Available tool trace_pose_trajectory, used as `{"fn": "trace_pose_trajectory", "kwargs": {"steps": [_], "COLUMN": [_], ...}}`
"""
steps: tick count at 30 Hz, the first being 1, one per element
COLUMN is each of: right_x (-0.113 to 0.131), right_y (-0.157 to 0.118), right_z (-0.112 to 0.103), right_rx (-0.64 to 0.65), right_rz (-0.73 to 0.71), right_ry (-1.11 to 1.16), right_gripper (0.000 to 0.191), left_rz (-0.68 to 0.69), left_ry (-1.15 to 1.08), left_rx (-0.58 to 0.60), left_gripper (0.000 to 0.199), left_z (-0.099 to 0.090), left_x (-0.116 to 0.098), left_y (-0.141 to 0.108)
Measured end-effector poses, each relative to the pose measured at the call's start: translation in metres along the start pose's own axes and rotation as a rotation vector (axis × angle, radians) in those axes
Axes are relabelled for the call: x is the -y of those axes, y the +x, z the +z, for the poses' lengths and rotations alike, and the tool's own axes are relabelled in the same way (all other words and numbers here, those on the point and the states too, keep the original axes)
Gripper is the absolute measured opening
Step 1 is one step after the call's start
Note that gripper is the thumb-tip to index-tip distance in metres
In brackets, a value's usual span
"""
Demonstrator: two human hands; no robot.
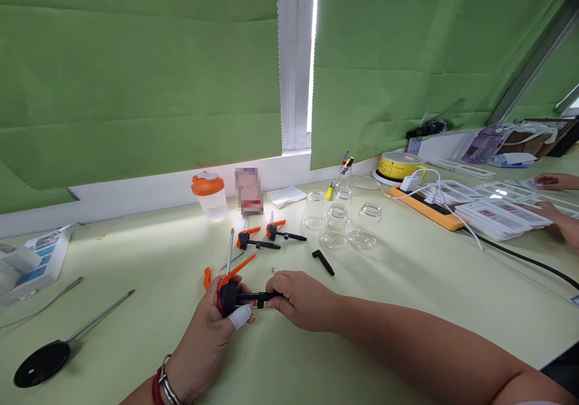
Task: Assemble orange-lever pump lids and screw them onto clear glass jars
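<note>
My left hand [210, 326], with a white wrap on its thumb, holds a black-and-orange tool [228, 298] by its round black body. A metal rod and an orange lever stick up from the tool. The fingers of my right hand [301, 299] are closed around the end of its black arm, which points right. Behind my hands lie two similar black-and-orange tools [256, 242], [284, 233]. A loose black bent handle [324, 262] and a tiny metal piece [272, 270] rest nearby. An orange part [207, 278] shows just behind my left hand.
Several glass jars [333, 230] stand at the back centre. An orange-lidded cup [211, 197] is near the wall. At left are a black disc with a metal rod [45, 363] and a power strip [38, 263]. Another person's hands [558, 218] are among white trays [491, 218] at right.
</note>
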State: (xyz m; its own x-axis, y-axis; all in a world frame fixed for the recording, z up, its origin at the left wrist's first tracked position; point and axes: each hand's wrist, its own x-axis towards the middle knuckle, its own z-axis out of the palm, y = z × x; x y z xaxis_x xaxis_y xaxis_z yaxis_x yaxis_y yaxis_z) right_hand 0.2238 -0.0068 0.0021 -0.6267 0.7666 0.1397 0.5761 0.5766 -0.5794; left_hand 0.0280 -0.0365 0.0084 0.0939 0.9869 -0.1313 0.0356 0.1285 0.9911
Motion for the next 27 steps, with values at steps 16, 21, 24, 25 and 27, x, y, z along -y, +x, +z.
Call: {"fn": "trace_pose_trajectory", "kwargs": {"steps": [16, 21, 24, 25, 27], "right_x": [0.005, 0.012, 0.019, 0.021, 0.025], "right_y": [-0.001, -0.002, -0.005, -0.006, -0.009], "right_z": [0.011, 0.014, 0.015, 0.017, 0.021], "right_rx": [-0.046, -0.034, -0.049, -0.051, -0.013], "right_rz": [0.023, -0.096, -0.125, -0.101, -0.024], "right_ry": [0.037, 0.093, 0.21, 0.274, 0.453], "right_gripper": [0.018, 0.032, 0.034, 0.032, 0.028], "left_rz": [-0.073, -0.014, 0.096, 0.155, 0.291], "left_ry": [0.051, 0.075, 0.12, 0.149, 0.199], "left_rx": [-0.04, -0.003, -0.035, -0.047, -0.068], "left_gripper": [0.048, 0.05, 0.059, 0.059, 0.057], "left_z": [-0.001, 0.001, 0.002, 0.002, 0.003], "left_x": [0.005, 0.0, -0.004, -0.004, -0.004], "left_y": [0.0, -0.006, -0.013, -0.016, -0.02]}}
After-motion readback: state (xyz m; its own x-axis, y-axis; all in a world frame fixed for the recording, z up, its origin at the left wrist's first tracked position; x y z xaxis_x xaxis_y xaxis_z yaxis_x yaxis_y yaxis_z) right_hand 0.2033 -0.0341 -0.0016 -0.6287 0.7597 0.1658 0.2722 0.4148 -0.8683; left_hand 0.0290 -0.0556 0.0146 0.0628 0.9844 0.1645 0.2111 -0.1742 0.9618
